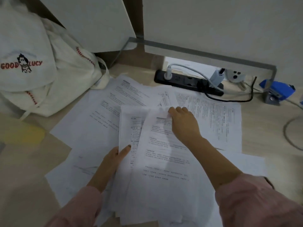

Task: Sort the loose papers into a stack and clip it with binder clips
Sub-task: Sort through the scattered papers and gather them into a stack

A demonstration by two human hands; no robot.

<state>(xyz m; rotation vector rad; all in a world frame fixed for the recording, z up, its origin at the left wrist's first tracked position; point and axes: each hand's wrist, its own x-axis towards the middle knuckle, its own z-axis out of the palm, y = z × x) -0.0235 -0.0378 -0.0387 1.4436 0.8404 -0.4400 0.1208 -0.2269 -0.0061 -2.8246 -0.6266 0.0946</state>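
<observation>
Several white printed sheets lie fanned over the light wooden desk (26,161). My left hand (117,155) grips the left edge of a held bunch of papers (157,169), thumb on top. My right hand (182,123) pinches the top edge of the uppermost sheet of that bunch. Loose sheets (105,102) spread out to the upper left, and more loose sheets (218,118) lie to the right under my right forearm. No binder clip is visible.
A white cloth bag (32,66) printed "GOOD LUCY" stands at the back left. A black power strip (185,82) with plugs and cables lies behind the papers. A blue stapler-like object (278,91) sits at the far right. A yellow pad (24,135) lies at the left.
</observation>
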